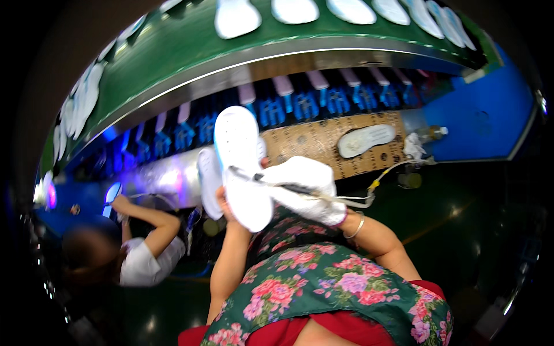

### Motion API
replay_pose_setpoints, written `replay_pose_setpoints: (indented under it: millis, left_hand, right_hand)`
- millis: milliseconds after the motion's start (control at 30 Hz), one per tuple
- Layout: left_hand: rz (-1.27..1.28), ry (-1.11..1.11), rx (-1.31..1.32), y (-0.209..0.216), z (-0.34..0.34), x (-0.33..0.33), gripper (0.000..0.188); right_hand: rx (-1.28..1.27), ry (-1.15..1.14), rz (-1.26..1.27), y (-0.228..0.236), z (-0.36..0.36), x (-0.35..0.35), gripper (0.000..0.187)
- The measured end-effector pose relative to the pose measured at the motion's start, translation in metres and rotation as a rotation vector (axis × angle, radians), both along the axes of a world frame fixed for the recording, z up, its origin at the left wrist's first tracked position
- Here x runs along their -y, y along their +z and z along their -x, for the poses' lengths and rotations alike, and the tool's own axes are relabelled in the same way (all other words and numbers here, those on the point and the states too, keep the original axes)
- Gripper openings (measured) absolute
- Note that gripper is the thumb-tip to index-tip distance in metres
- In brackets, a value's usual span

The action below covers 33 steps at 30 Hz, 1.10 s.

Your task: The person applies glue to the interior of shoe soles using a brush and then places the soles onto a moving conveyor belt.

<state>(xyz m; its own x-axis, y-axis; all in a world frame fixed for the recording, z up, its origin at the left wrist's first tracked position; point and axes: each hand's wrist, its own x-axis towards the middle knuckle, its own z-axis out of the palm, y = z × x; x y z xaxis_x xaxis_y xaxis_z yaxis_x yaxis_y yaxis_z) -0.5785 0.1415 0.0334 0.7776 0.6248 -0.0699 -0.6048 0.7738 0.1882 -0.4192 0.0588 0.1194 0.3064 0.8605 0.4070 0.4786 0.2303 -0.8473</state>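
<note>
My left hand (223,202) holds a white shoe sole (241,155) upright from below, and most of the hand is hidden behind it. A second white sole (209,180) sits just behind it on the left. My right hand (309,187), in a white glove, grips a thin dark tool (291,187) whose tip rests on the held sole. A pale tube (378,179) runs from the tool to the right. A bangle is on my right wrist.
A brown perforated board (311,141) carries another white sole (365,140). Above it, a green conveyor (190,52) bears several white soles, over a row of blue clamps (300,104). A co-worker in a white shirt (141,262) reaches up at lower left.
</note>
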Motion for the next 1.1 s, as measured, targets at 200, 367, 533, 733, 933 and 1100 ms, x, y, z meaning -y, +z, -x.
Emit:
replay_pose_setpoints:
  millis: [200, 367, 533, 733, 933, 1100]
  left_hand:
    - [0.075, 0.091, -0.387, 0.009, -0.008, 0.007, 0.087]
    - [0.117, 0.072, -0.317, -0.003, -0.005, 0.016, 0.089]
    - [0.078, 0.034, -0.332, 0.003, -0.011, 0.027, 0.087]
    - [0.324, -0.038, -0.152, -0.040, -0.010, 0.030, 0.086]
    - [0.174, 0.020, -0.148, -0.016, -0.014, 0.019, 0.087]
    - [0.124, 0.027, -0.259, -0.018, -0.017, 0.010, 0.091]
  right_hand:
    - [0.067, -0.031, -0.116, 0.013, 0.006, -0.012, 0.018]
    - [0.126, -0.047, -0.153, 0.019, 0.013, -0.027, 0.022]
    - [0.233, 0.000, -0.097, 0.019, 0.013, -0.025, 0.032]
    - [0.017, -0.042, -0.083, 0.016, 0.035, -0.025, 0.026]
    - [-0.219, -0.179, -0.047, 0.010, 0.036, -0.027, 0.022]
    - [-0.018, -0.060, -0.091, 0.015, 0.037, -0.033, 0.020]
